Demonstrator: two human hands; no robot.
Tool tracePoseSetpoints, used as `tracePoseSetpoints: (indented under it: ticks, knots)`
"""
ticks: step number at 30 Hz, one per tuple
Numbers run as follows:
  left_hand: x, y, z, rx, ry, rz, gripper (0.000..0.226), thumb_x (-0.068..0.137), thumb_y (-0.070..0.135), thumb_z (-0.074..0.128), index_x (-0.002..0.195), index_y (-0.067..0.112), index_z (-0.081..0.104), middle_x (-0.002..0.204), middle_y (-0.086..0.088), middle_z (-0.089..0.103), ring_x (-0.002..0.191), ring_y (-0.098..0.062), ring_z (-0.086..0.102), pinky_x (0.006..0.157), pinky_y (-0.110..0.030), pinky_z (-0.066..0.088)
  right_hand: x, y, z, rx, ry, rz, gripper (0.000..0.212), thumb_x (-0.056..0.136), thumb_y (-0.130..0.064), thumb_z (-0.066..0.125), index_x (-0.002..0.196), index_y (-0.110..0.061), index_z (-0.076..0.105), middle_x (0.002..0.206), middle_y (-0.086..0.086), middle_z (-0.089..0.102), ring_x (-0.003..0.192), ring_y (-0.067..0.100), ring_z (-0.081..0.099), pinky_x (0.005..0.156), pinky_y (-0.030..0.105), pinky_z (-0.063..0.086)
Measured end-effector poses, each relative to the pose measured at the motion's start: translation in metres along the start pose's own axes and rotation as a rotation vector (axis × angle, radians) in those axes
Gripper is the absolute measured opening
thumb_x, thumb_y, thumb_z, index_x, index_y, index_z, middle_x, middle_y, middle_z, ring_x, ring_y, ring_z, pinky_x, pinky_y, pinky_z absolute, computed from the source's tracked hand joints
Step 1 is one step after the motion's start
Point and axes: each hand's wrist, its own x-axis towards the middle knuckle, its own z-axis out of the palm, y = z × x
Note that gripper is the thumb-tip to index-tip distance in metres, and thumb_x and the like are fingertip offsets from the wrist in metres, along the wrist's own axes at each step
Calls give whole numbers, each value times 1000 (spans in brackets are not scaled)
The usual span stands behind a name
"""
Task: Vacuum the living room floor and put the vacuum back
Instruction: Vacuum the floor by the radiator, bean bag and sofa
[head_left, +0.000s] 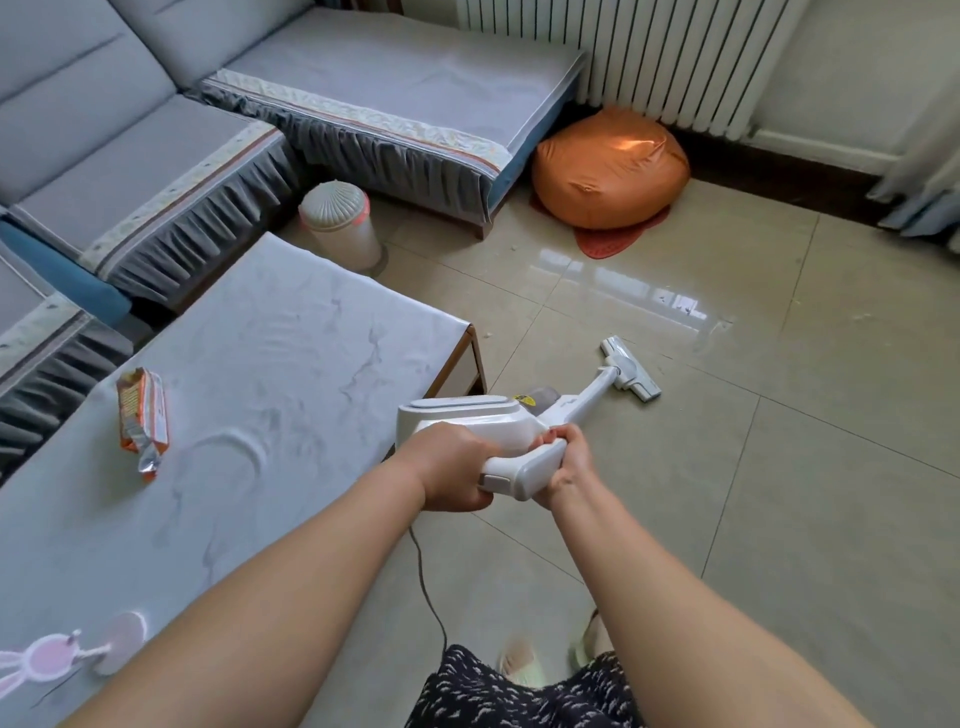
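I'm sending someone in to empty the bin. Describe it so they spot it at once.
Find the grey sofa along the far wall and follow it to the inner corner where its two sections meet. There, on the tiled floor just beyond the cloth-covered coffee table, stands the small bin: a cream cylinder with a ribbed, domed lid and a pink rim.

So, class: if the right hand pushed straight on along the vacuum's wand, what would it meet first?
The right hand already grips the vacuum; beyond the floor head, probably only bare tiled floor, though depth is unclear.
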Motion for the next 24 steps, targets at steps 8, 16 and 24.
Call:
tracePoseSetpoints:
  ticks: [8,16,24]
  knots:
    - [61,9,-19,-16,14,39,14,81,36,58,93,30,60,94,2,69,86,-22,62,65,-25,39,12,-59,10,46,2,-7,20,72,-10,49,56,-19,39,43,-8,43,31,8,40,40,12,40]
    - [113,25,-40,-11,39,67,14,81,35,59,94,29,61,95,2,69,87,-22,61,65,-24,35,27,-114,13,60,-15,-36,17,63,-9,52,58,-20,39,44,-8,42,32,7,40,41,11,38]
    - [169,61,-46,-52,27,72,17,81,33,59,96,25,62,94,0,69,87,-24,62,66,-26,41,34,-180,-1,67,-24,-55,17,55,-8,52,58,-18,38,42,-8,43,32,7,40,41,10,38]
